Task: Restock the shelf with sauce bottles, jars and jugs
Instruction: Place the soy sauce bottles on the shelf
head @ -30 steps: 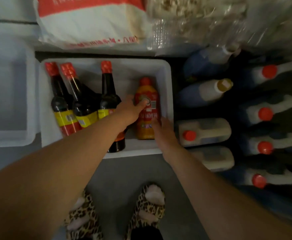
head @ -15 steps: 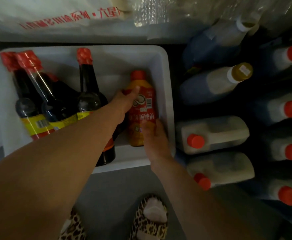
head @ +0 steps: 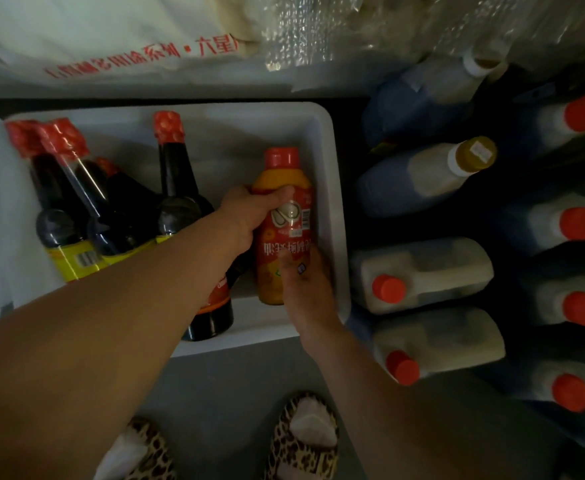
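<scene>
My left-hand fingers [head: 249, 199] are wrapped round the shoulder of the orange sauce bottle [head: 286, 233], thumb across the front just above the label, so that hand is properly clamped on it. The bottle sits upright at the right end of the white bin [head: 338, 216], close to the bin's right wall.

Going left to right: far left in the bin are the dark soy bottles [head: 62, 209] with red foil caps and yellow labels, bunched together and leaning a bit. One more dark bottle [head: 176, 195] stands just beside my left hand [head: 246, 220]. Then the orange bottle, then my right hand [head: 305, 285] lower down on it, fingers curled against the lower label between the bottle and the bin wall. It's a bit blurry there, but it looks like a hold rather than a touch.

Right of the bin are the big jugs [head: 422, 275] lying on their sides, orange caps facing me.

Handling-wise, I reckon the orange one is squeezy plastic, light-ish, with a glossy sleeve that could slip. Taking it at the shoulder under the cap plus low on the body seems safest. The glass soy bottles next door are what I'd worry about knocking.
</scene>
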The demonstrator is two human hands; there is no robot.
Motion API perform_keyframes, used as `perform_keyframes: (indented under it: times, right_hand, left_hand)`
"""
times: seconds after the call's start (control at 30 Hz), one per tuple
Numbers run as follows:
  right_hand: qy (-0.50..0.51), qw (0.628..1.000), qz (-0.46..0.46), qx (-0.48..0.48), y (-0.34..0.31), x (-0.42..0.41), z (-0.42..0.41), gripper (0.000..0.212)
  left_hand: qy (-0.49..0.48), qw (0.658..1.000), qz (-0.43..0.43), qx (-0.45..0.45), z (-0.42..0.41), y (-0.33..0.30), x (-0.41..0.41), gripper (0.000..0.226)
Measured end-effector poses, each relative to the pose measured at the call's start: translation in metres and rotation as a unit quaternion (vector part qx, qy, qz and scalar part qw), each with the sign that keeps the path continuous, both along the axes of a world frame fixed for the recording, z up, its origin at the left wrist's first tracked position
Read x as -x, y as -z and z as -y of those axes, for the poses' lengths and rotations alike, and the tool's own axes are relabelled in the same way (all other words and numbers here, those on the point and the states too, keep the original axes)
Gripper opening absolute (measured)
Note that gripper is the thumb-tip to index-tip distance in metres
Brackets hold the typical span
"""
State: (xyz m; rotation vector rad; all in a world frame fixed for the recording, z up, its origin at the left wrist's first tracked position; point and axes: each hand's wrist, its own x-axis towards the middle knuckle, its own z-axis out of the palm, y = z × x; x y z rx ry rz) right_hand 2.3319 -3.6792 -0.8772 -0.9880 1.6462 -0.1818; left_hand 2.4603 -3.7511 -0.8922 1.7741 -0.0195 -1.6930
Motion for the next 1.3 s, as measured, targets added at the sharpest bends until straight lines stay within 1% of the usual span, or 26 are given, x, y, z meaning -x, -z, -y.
perform_keyframes:
  times: [0.03, 0.1, 0.13, 0.2, 0.27, 0.3, 0.37, 0.43, 0.5, 0.6, 0.67, 0.77, 0.83, 0.93, 1.0, 1.13, 1.23, 1.3]
  right_hand:
    - [0.014, 1.0, 0.014, -0.009, -0.005, 0.0, 0.0, 0.081]
    - [0.04, 0.998, 0.033, -0.023, -0.019, 0.002, -0.001, 0.084]
    - [0.043, 0.998, 0.04, -0.02, -0.03, 0.003, -0.002, 0.078]
    - [0.045, 0.997, 0.067, -0.007, -0.059, 0.01, -0.005, 0.054]
    - [0.051, 0.994, 0.099, -0.004, -0.089, 0.019, -0.009, 0.039]
    - [0.051, 0.993, 0.102, -0.01, -0.105, 0.022, -0.012, 0.036]
    - [0.051, 0.993, 0.1, -0.022, -0.142, 0.022, -0.015, 0.041]
    - [0.061, 0.993, 0.098, -0.037, -0.179, 0.019, -0.017, 0.039]
    - [0.059, 0.993, 0.092, -0.037, -0.22, 0.017, -0.019, 0.027]
    - [0.063, 0.993, 0.096, -0.041, -0.298, 0.014, -0.02, 0.018]
    - [0.076, 0.99, 0.107, -0.06, -0.356, 0.009, -0.021, 0.019]
    - [0.093, 0.985, 0.119, -0.081, -0.44, -0.001, -0.027, 0.027]
    - [0.104, 0.982, 0.139, -0.071, -0.497, -0.01, -0.032, 0.032]
    - [0.103, 0.978, 0.18, -0.026, -0.575, -0.025, -0.029, 0.031]
    - [0.102, 0.974, 0.203, 0.011, -0.625, -0.034, -0.023, 0.033]
    - [0.082, 0.963, 0.237, 0.097, -0.716, -0.05, -0.003, 0.037]
    - [0.083, 0.952, 0.244, 0.164, -0.771, -0.057, 0.019, 0.046]
    - [0.081, 0.944, 0.253, 0.194, -0.802, -0.06, 0.036, 0.049]
  left_hand:
    - [0.013, 1.0, 0.014, 0.008, -0.002, -0.008, 0.001, 0.062]
    - [0.048, 0.997, 0.046, 0.034, -0.008, -0.027, 0.004, 0.058]
    - [0.063, 0.995, 0.059, 0.048, -0.011, -0.039, 0.005, 0.057]
    - [0.076, 0.992, 0.075, 0.064, -0.016, -0.065, 0.002, 0.056]
    - [0.08, 0.992, 0.071, 0.066, -0.019, -0.095, -0.005, 0.061]
    - [0.083, 0.992, 0.065, 0.065, -0.021, -0.113, -0.009, 0.069]
    - [0.096, 0.992, 0.054, 0.061, -0.025, -0.154, -0.015, 0.084]
    - [0.105, 0.991, 0.035, 0.07, -0.03, -0.199, -0.02, 0.083]
    - [0.1, 0.991, 0.022, 0.081, -0.035, -0.247, -0.025, 0.079]
    - [0.08, 0.992, 0.034, 0.092, -0.041, -0.327, -0.032, 0.074]
    - [0.068, 0.993, 0.044, 0.091, -0.046, -0.38, -0.037, 0.068]
    - [0.071, 0.989, 0.073, 0.105, -0.055, -0.464, -0.047, 0.059]
    - [0.078, 0.986, 0.085, 0.121, -0.059, -0.525, -0.056, 0.052]
    - [0.067, 0.981, 0.098, 0.155, -0.058, -0.621, -0.068, 0.039]
    - [0.062, 0.973, 0.112, 0.19, -0.054, -0.681, -0.077, 0.044]
    - [0.038, 0.95, 0.157, 0.267, -0.041, -0.783, -0.092, 0.063]
    - [0.038, 0.931, 0.17, 0.32, -0.028, -0.844, -0.098, 0.061]
    - [0.043, 0.92, 0.175, 0.349, -0.016, -0.882, -0.097, 0.057]
